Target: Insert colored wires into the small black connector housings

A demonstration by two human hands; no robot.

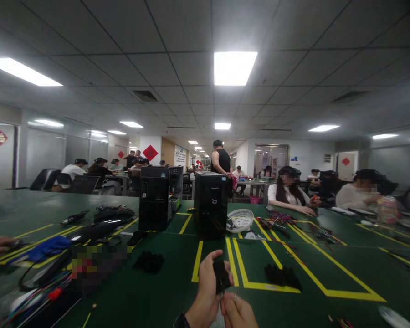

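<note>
Green worktable marked with yellow tape extends beyond the fingers; a black computer tower stands ahead of them. Left hand fingers clamp a black block. Right hand fingertips press together just below it; any part between them is indiscernible. Caution: a loosened left grip could drop the block; off-axis force from below could twist it.

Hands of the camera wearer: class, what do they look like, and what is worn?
Both are ungloved. The left hand has a dark wristband, possibly a watch; the right hand shows a bright glint, perhaps a ring. No sleeves are visible.
</note>
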